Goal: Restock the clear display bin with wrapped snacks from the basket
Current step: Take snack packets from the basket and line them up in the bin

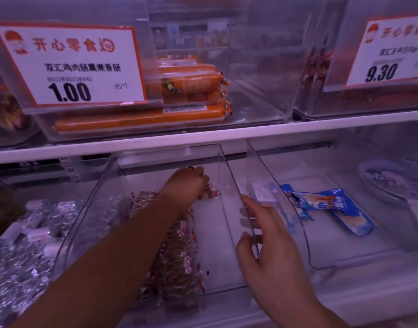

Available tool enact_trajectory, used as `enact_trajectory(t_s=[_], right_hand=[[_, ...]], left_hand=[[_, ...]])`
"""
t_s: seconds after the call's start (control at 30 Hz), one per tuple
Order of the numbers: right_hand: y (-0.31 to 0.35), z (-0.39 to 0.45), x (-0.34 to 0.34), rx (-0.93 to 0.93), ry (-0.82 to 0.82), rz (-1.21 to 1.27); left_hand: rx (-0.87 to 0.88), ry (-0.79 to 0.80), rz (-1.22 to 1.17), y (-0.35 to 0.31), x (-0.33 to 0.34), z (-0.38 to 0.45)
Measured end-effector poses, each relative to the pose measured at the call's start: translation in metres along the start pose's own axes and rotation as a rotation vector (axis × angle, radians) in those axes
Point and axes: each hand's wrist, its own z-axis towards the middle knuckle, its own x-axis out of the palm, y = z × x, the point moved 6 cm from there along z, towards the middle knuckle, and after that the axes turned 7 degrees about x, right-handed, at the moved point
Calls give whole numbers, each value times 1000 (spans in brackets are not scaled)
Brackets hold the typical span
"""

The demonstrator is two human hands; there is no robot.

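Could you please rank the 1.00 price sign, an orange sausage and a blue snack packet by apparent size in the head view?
1. 1.00 price sign, though it sits nearest the camera.
2. orange sausage.
3. blue snack packet.

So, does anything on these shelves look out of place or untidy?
Mostly tidy. The blue packets in the right-hand bin lie scattered at angles, not stacked. In the clear display bin, the wrapped snacks crowd the left side; its right half is bare.
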Motion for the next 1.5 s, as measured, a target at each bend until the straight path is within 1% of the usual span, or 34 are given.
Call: enact_trajectory(t_s=[0.13, 0.23, 0.27, 0.33, 0.37, 0.4, 0.5, 0.6, 0.67, 0.73, 0.8, 0.83, 0.87, 0.9, 0.93, 1.0, 1.03, 1.07, 1.1, 1.13, 1.17, 1.23, 1.33, 1.37, 1.43, 1.5], right_hand=[[0, -1, 0, -1, -2, 15], [1, -2, -1, -6, 1, 20], [1, -2, -2, -2, 5, 21], [1, -3, -2, 11, 22, 15], [1, -3, -2, 14, 36, 1], [1, -4, -2, 13, 52, -18], [7, -12, -7, -21, 73, -67], [18, -29, -23, -74, 19, -58], [25, -46, -35, -140, -29, -43], [31, -68, -44, -206, -37, -28], [32, -93, -43, -247, 31, -7], [28, -108, -37, -263, 105, -24], [20, -125, -27, -261, 216, -75], [6, -143, -12, -233, 356, -157], [-15, -163, 3, -168, 523, -261], [-70, -215, 31, 60, 922, -442], [-99, -245, 40, 176, 1136, -499], [-125, -272, 45, 284, 1309, -545], [-149, -291, 47, 368, 1403, -590], [-167, -301, 48, 422, 1428, -640], [-184, -306, 52, 453, 1403, -687], [-213, -311, 62, 520, 1295, -804], [-239, -330, 85, 698, 1162, -851], [-241, -337, 96, 704, 1134, -840], [-244, -356, 115, 664, 1139, -838], [-248, -369, 125, 721, 1110, -853]], left_hand=[[-27, 15, -87, 8, 1, 1], [34, 75, -113, 8, 3, -2], [42, 68, -116, 8, 3, -4], [35, 11, -72, 7, -3, -7], [-1, -44, -85, 8, -8, -11], [-38, -86, -134, 7, -16, -15], [-79, -168, -291, -9, -47, -39], [-102, -215, -496, -43, -81, -86], [-95, -297, -589, -72, -105, -131], [-84, -411, -604, -104, -121, -184], [-90, -479, -624, -135, -119, -239], [-85, -471, -637, -150, -109, -266], [-82, -411, -645, -166, -93, -291], [-85, -305, -650, -179, -72, -312], [-92, -156, -664, -189, -46, -330], [-126, 184, -680, -202, 15, -367], [-145, 322, -651, -204, 45, -385], [-167, 438, -621, -205, 73, -403], [-180, 538, -605, -205, 99, -418], [-182, 624, -592, -205, 122, -430], [-177, 693, -570, -205, 142, -439], [-167, 756, -508, -203, 173, -447], [-198, 705, -480, -202, 202, -433], [-224, 672, -483, -203, 210, -426], [-300, 623, -517, -207, 228, -412], [-348, 653, -545, -218, 248, -406]])
